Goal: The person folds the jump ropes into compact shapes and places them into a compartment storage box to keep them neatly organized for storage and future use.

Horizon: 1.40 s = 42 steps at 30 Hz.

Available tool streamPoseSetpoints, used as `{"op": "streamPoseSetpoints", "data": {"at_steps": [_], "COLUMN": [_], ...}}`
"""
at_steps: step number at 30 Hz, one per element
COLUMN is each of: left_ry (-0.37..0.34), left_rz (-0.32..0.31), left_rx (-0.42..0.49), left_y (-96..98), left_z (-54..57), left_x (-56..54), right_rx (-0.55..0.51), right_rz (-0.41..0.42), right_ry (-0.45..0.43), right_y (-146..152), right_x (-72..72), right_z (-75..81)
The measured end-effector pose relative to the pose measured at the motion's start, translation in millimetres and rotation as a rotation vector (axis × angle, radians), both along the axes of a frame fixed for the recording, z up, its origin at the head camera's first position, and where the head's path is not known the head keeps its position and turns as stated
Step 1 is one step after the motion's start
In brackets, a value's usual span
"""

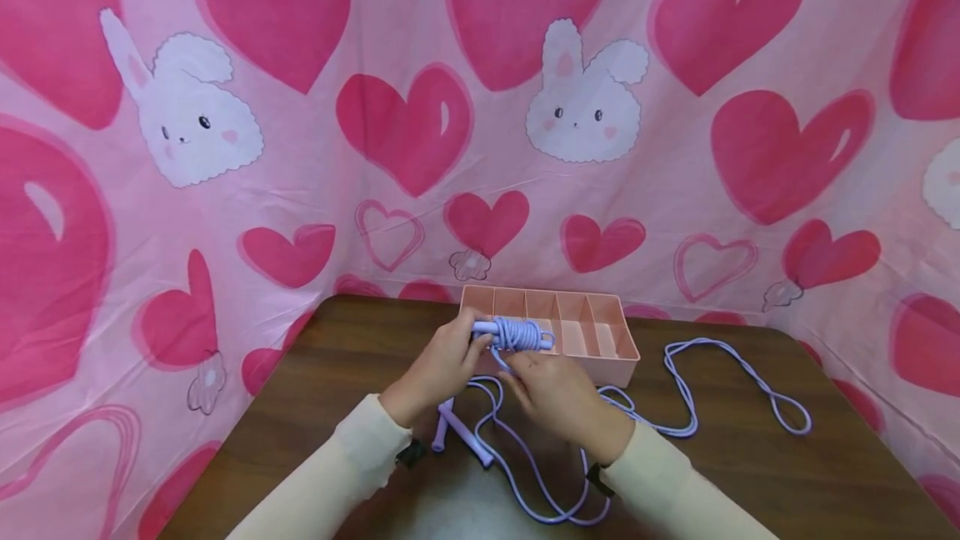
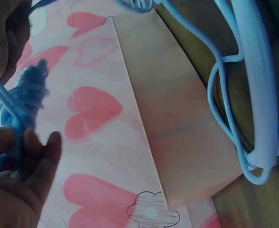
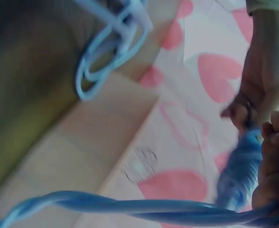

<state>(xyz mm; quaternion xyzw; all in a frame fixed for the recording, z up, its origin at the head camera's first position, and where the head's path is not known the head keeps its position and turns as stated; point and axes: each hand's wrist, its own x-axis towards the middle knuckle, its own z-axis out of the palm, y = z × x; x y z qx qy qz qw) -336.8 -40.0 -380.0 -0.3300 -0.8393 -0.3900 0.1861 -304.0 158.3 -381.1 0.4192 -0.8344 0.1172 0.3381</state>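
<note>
My left hand (image 1: 446, 357) grips the handle end of a lavender-blue jump rope (image 1: 519, 334), held up over the front of a pink divided box. Its cord is wound in several turns around the handles, whose far ends poke out on the right. My right hand (image 1: 562, 400) pinches the cord just below the coil. In the right wrist view a doubled, twisted cord (image 3: 130, 206) runs out from the right hand's fingers. Two loose jump rope handles (image 1: 467, 437) lie crossed on the table below my left hand, with cord looping beside them.
The pink box (image 1: 617, 372) has several compartments in a row and stands at the back of the dark wooden table (image 1: 750, 490). Doubled cord (image 1: 686, 407) trails over the table to the right and ends in a loop. Behind hangs a pink heart-and-rabbit cloth (image 1: 495, 140).
</note>
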Motion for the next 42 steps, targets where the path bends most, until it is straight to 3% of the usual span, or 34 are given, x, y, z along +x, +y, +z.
{"op": "streamPoseSetpoints", "data": {"at_steps": [5,10,14,17,22,27,32,38,42], "left_ry": [-0.023,-0.038,-0.045,-0.082,-0.131,-0.172,-0.217,-0.206,-0.249], "left_rz": [-0.036,-0.063,-0.123,-0.184,-0.257,-0.335,-0.431,-0.478,-0.501], "left_rx": [-0.139,-0.203,-0.253,-0.277,-0.301,-0.276,-0.167,-0.086,-0.037], "left_y": [2.8,5.3,6.2,5.2,1.1,-3.5,-7.7,-7.0,-6.2], "left_z": [1.9,4.8,7.8,10.5,11.7,9.0,13.0,21.8,21.4], "left_x": [3.5,3.4,3.7,6.0,9.5,14.9,22.1,23.1,22.8], "right_rx": [0.096,0.134,0.16,0.19,0.254,0.199,0.103,0.056,0.079], "right_rz": [0.04,0.133,0.154,0.16,0.209,0.241,0.259,0.26,0.248], "right_ry": [0.156,0.226,0.271,0.258,0.116,0.022,0.028,-0.003,0.011], "right_y": [8.1,13.9,19.0,22.5,29.1,38.7,45.6,50.5,51.6], "right_x": [-5.3,-9.8,-12.7,-14.0,-18.3,-27.3,-35.6,-43.2,-47.9], "right_z": [21.9,44.1,56.9,63.6,70.1,68.5,58.5,50.0,45.0]}}
